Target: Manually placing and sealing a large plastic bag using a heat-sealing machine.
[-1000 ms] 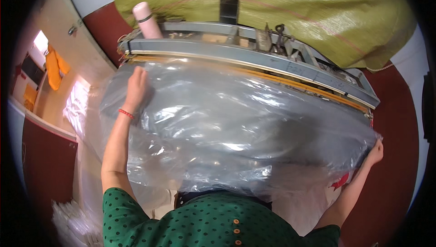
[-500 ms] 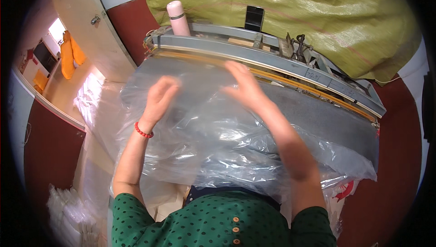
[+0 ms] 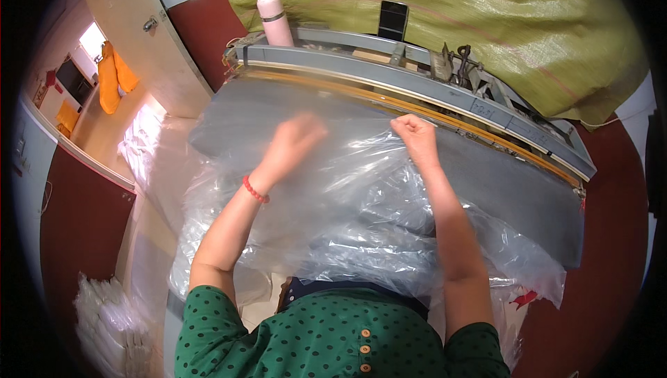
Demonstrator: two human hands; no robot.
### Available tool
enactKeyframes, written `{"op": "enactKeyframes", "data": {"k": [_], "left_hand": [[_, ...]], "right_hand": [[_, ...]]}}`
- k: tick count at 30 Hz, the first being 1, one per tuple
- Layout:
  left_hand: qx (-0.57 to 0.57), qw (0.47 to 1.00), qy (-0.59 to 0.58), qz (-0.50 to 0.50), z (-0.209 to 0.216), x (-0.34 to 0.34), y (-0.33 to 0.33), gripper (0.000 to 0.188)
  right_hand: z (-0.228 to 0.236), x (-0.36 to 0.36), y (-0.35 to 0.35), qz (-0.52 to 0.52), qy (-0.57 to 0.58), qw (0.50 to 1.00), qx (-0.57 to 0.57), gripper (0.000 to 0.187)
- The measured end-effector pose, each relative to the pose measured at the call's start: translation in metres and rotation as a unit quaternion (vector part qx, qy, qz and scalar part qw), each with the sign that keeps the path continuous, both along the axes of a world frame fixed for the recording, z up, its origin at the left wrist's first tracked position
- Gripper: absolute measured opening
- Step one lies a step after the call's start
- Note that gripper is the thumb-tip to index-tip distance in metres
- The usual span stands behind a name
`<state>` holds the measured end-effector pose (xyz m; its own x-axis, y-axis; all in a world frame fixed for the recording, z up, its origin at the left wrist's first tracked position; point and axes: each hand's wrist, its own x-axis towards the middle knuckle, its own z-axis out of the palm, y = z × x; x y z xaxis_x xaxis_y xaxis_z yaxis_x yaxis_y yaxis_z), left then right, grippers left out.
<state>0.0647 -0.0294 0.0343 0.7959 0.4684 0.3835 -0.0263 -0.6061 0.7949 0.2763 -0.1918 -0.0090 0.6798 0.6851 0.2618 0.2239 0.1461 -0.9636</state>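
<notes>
A large sheet of clear plastic film (image 3: 347, 232) lies crumpled over the grey worktop (image 3: 511, 187) and hangs off its near edge. My right hand (image 3: 419, 140) is closed in a pinch on the film's far edge, pulling it into taut folds. Over the film to the left, my left hand (image 3: 295, 143) is smeared by motion, so its fingers cannot be made out. Beyond both hands runs a long grey metal bar frame (image 3: 445, 89) with an orange-yellow strip (image 3: 479, 137) along its near side.
A pink bottle (image 3: 276, 23) and a black phone (image 3: 393, 21) stand at the frame's back, with a metal clamp (image 3: 462, 65) farther right. Yellow-green woven sheeting (image 3: 486, 23) hangs behind. Bundled clear plastic (image 3: 111, 322) sits at lower left, near an open door (image 3: 142, 37).
My right hand has moved right and closed on the film's edge, lifting folds. My left hand has moved right over the film. The film's right end has shifted.
</notes>
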Motion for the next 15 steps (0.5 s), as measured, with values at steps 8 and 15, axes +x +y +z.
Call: {"op": "enactKeyframes", "data": {"k": [8, 15], "left_hand": [[0.031, 0.909, 0.361, -0.204, -0.004, -0.055, 0.035, 0.012], [0.016, 0.855, 0.516, 0.051, 0.047, -0.151, 0.11, 0.012]], "right_hand": [[-0.011, 0.113, -0.207, -0.262, -0.136, 0.947, -0.122, 0.017], [-0.039, 0.192, -0.488, -0.457, -0.216, 0.811, -0.294, 0.024]]}}
